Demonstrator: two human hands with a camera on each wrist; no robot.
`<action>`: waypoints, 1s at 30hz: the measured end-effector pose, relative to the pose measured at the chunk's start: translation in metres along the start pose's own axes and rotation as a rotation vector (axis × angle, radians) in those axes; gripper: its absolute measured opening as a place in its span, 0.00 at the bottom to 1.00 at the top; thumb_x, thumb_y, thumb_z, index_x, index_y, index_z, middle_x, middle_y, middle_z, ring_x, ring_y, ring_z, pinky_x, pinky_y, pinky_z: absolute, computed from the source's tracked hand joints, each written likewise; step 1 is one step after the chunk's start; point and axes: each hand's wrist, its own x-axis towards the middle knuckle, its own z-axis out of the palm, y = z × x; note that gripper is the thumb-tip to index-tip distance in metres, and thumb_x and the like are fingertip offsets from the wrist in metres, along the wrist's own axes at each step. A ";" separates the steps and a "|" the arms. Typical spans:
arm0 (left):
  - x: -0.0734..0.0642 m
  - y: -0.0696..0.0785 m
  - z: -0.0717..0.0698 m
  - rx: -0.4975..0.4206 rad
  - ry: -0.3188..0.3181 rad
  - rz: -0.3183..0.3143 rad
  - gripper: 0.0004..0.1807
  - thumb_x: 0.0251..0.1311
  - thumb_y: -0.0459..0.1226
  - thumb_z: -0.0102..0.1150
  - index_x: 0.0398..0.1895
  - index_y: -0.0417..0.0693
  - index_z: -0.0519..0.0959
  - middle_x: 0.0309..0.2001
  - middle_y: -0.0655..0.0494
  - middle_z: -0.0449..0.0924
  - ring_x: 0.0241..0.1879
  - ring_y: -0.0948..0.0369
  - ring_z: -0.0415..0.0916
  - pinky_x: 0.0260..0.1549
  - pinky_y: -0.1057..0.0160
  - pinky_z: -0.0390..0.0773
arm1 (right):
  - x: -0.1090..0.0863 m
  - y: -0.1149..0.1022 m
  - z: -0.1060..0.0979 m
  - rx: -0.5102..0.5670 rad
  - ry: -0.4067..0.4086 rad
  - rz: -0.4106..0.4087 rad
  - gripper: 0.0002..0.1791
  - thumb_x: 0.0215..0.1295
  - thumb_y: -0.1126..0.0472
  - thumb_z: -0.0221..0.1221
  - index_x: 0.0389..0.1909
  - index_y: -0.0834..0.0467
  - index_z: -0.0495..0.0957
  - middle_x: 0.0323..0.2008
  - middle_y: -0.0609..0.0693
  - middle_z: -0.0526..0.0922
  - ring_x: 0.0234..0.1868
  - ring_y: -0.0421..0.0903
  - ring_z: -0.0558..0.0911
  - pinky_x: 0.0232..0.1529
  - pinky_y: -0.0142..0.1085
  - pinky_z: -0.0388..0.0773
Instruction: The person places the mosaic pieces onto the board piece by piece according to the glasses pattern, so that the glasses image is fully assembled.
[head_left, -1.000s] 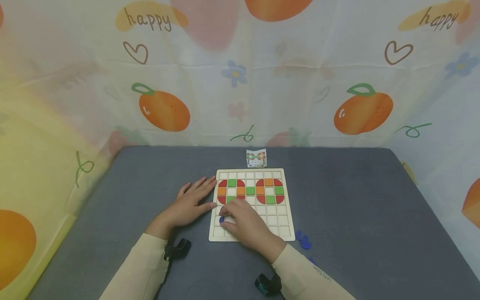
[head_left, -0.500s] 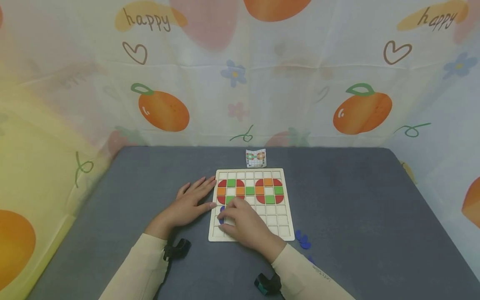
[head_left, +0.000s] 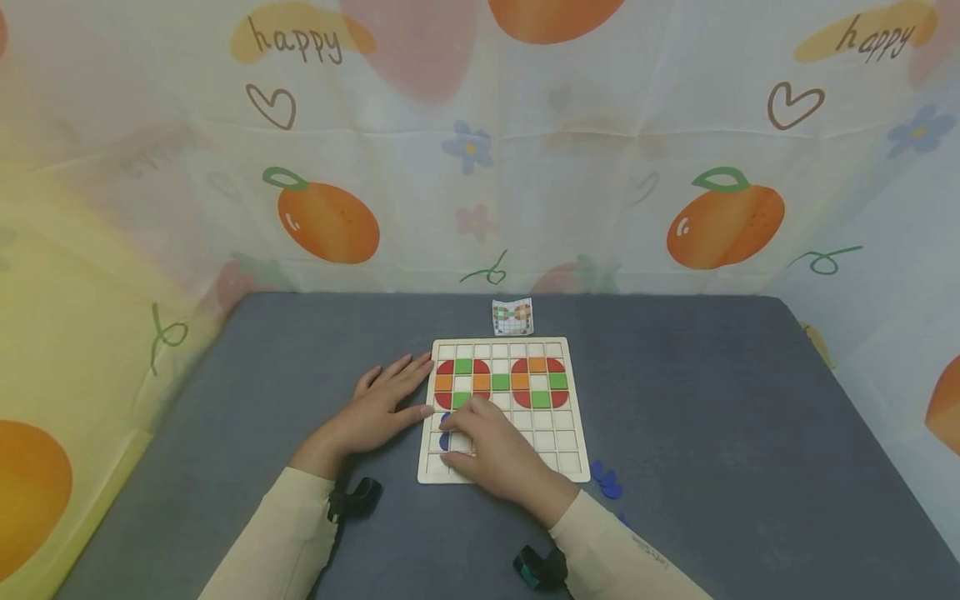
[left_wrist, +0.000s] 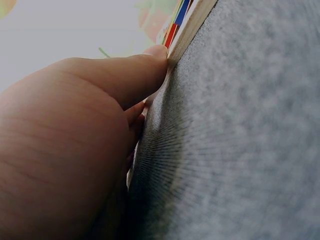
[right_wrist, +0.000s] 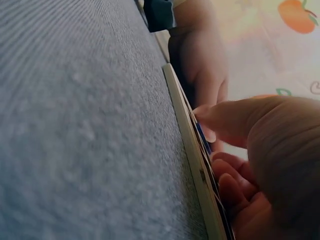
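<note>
A pale board [head_left: 555, 462] with a grid of square cells lies on the table. Red, orange and green pieces [head_left: 500, 382] fill cells in its upper half. Two blue pieces [head_left: 445, 442] sit one above the other in the left part of the board. Over them is my right hand [head_left: 491, 442], its thumb and index finger apart on either side of the lower blue piece, with the other fingers bent. In the right wrist view the thumb tip meets the board beside a blue piece [right_wrist: 203, 137]. My left hand [head_left: 382, 408] rests flat, fingertips and thumb touching the board's left edge.
Several loose blue pieces [head_left: 609, 483] lie on the table by the board's lower right corner, partly near the right sleeve. A small printed card [head_left: 513, 317] with a coloured grid pattern lies behind the board. A patterned cloth [head_left: 570, 200] hangs behind the table.
The right thumb and index finger have spread apart, and the two blue pieces now show more clearly in the left part of the board. The left hand has stayed still.
</note>
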 end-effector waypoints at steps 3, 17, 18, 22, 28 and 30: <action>-0.001 0.000 0.001 -0.004 0.002 0.002 0.46 0.76 0.55 0.65 0.89 0.52 0.57 0.87 0.56 0.52 0.86 0.48 0.41 0.77 0.33 0.32 | -0.002 -0.001 -0.002 0.053 0.014 0.011 0.19 0.71 0.56 0.74 0.60 0.55 0.86 0.53 0.45 0.80 0.52 0.42 0.78 0.59 0.41 0.78; -0.001 0.000 0.000 -0.016 0.005 0.006 0.46 0.77 0.55 0.65 0.89 0.52 0.57 0.87 0.56 0.51 0.86 0.48 0.40 0.77 0.34 0.31 | -0.013 -0.003 -0.033 0.481 0.084 0.128 0.22 0.84 0.45 0.60 0.63 0.58 0.83 0.52 0.47 0.86 0.47 0.47 0.85 0.50 0.47 0.82; -0.001 0.000 0.000 -0.017 0.004 0.008 0.46 0.77 0.55 0.65 0.89 0.52 0.57 0.87 0.56 0.51 0.86 0.48 0.40 0.77 0.34 0.31 | -0.015 -0.001 -0.035 0.500 0.086 0.137 0.22 0.84 0.46 0.59 0.63 0.58 0.83 0.52 0.47 0.86 0.47 0.48 0.86 0.51 0.47 0.82; -0.001 -0.001 0.000 -0.015 0.001 0.013 0.46 0.76 0.55 0.65 0.89 0.51 0.57 0.87 0.56 0.51 0.86 0.48 0.40 0.77 0.33 0.31 | -0.022 0.004 -0.045 0.569 0.094 0.156 0.22 0.87 0.47 0.55 0.63 0.61 0.82 0.49 0.53 0.86 0.45 0.53 0.85 0.50 0.49 0.81; -0.001 -0.003 0.001 -0.008 -0.002 0.012 0.47 0.77 0.55 0.64 0.89 0.52 0.56 0.87 0.57 0.50 0.86 0.48 0.40 0.77 0.34 0.31 | -0.036 0.015 -0.062 0.652 0.109 0.093 0.26 0.91 0.51 0.42 0.64 0.68 0.78 0.50 0.57 0.84 0.45 0.56 0.85 0.48 0.48 0.83; -0.001 -0.003 0.001 -0.009 -0.002 0.011 0.47 0.76 0.55 0.64 0.89 0.52 0.56 0.87 0.57 0.50 0.86 0.48 0.40 0.77 0.34 0.32 | -0.041 0.020 -0.067 0.662 0.114 0.060 0.28 0.92 0.51 0.38 0.66 0.68 0.78 0.50 0.58 0.84 0.46 0.58 0.86 0.47 0.47 0.84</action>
